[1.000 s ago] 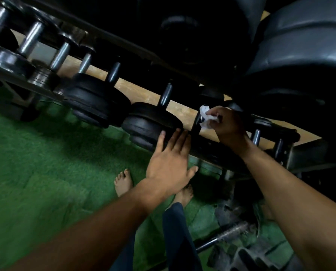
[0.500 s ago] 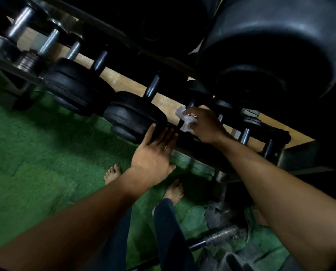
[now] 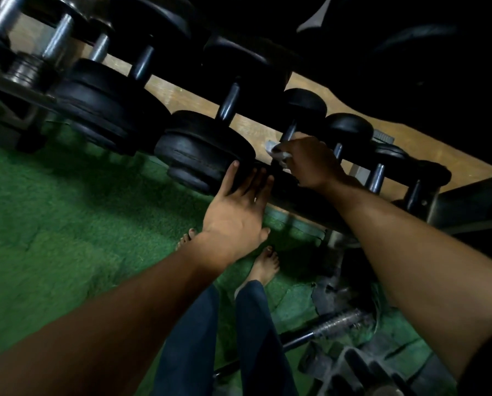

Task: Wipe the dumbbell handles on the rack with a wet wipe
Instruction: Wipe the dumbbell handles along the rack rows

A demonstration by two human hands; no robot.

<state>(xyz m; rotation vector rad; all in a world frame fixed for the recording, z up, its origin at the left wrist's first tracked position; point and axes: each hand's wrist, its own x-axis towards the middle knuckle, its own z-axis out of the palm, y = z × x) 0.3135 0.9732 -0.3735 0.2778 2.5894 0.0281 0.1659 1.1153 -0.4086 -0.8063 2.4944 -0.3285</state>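
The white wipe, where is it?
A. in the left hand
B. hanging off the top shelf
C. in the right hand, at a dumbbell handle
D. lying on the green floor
C: the right hand grips the white wipe against a dumbbell handle.

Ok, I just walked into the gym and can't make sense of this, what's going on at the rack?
A person is cleaning dumbbells on the low rack. Their right hand grips a white wet wipe around the lower end of one dumbbell handle. The left hand rests with straight fingers against the black weight of the neighbouring dumbbell. They stand barefoot on green turf.
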